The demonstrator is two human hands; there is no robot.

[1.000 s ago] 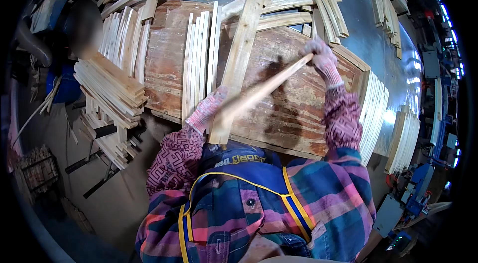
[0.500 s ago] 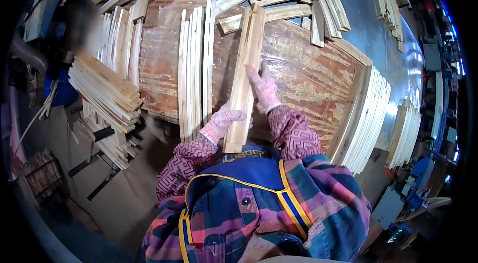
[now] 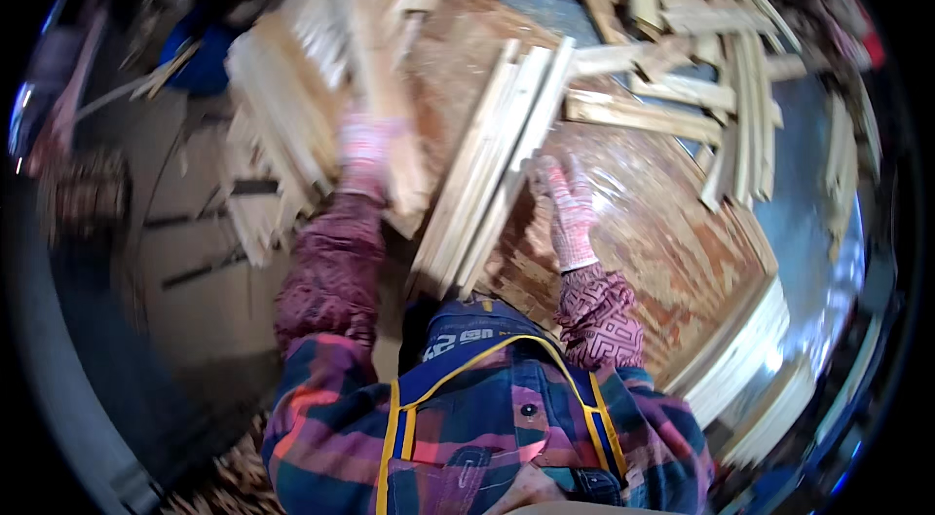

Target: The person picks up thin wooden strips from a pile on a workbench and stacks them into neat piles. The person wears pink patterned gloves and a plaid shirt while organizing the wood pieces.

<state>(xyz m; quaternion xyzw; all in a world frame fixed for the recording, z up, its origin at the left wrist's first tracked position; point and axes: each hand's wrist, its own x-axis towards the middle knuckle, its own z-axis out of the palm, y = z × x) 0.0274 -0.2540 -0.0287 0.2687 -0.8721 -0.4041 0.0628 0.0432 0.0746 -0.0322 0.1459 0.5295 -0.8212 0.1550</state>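
My left hand point(image 3: 363, 156), in a pink-and-white knit glove, is closed on a wooden board point(image 3: 375, 38) at the left of the worktable; motion smears both. Whether it is one board or two together I cannot tell. Gloved alike, my right hand point(image 3: 567, 208) is over the table with fingers stretched out and nothing in them. Close to its left stands a row of pale wooden strips point(image 3: 502, 150), lying lengthwise away from me; whether the fingertips touch the nearest strip I cannot tell.
The worn plywood tabletop point(image 3: 643, 252) carries a stack of strips point(image 3: 735, 340) along its right edge. Loose wood pieces point(image 3: 672, 57) lie crosswise at the far side. Beyond the table's left edge is a pile of boards point(image 3: 278, 91). A blue container point(image 3: 198, 55) stands farther left.
My left hand has carried wood from the middle to the left side. My right hand has let go of it and opened. The view has swung left.
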